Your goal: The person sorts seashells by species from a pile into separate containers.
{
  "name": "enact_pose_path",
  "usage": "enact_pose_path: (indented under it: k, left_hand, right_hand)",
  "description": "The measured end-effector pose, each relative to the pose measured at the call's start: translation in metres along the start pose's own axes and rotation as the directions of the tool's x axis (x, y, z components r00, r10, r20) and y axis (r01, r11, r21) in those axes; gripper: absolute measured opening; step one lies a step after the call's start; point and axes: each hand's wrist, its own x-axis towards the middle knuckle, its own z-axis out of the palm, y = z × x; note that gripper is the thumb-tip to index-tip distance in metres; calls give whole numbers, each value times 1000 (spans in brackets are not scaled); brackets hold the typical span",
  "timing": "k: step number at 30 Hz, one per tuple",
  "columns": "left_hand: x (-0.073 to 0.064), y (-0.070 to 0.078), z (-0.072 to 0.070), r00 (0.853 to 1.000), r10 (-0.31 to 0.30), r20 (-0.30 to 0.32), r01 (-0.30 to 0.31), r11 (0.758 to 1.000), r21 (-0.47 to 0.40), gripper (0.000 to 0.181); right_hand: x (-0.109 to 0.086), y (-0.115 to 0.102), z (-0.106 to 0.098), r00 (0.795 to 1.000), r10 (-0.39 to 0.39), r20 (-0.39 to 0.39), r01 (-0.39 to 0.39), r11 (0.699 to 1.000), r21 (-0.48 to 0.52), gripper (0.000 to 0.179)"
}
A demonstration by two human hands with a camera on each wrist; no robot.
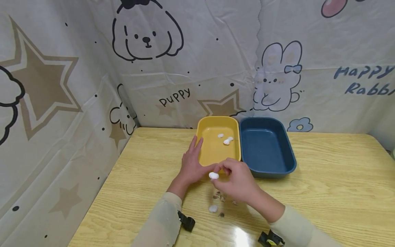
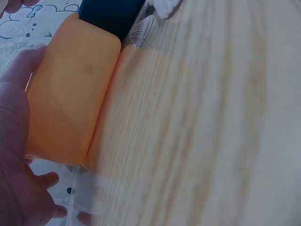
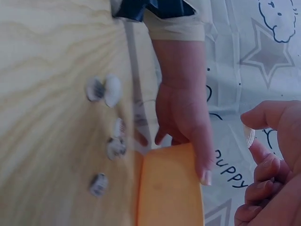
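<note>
Right grip (image 1: 236, 178) has a small white shell (image 1: 214, 175) pinched between thumb and finger, just on our side of the yellow tray (image 1: 213, 151), by its near edge. Left grip (image 1: 192, 164) isn't clamped on anything: fingers spread along the tray's left side, thumb at the near rim, so we'd call it steadying.

Our read is that we're mid-transfer, carrying one shell to the yellow tray, where three white pieces (image 1: 226, 142) already lie. The next move probably calls for lifting over that near rim, then loosening the pinch low down so it doesn't bounce. Looks like white goes in yellow, but that's a guess.

Further out, the blue tray (image 1: 262, 151) sits right beside the yellow one, and another white shell (image 1: 213, 208) plus some dark-marked shells (image 1: 220, 197) lie on the bench (image 1: 333, 178) nearer us.

Only the head view lets us see inside the trays. The right wrist view shows ridges on the pinched shell, which head flattens into a white blob; the left wrist one gives us the yellow tray's outer wall.
</note>
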Motion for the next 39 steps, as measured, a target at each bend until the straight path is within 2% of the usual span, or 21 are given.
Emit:
enact_pose_path:
  k: [9,17,39]
  left_hand:
    - [3,-3,0,999,39,-6,-39,999,8,109]
    - [2,0,-1,1000,-1,12,1,1000,6,113]
    - [0,1,-1,1000,-13,18,13,1000,-4,114]
  right_hand:
    - [16,-1,-12,998,-15,-68,15,1000,-8,19]
    - [34,1,-15,994,-4,-113,5,1000,8,16]
    - [76,24,-15,973,93,-212,-88,996,31,20]
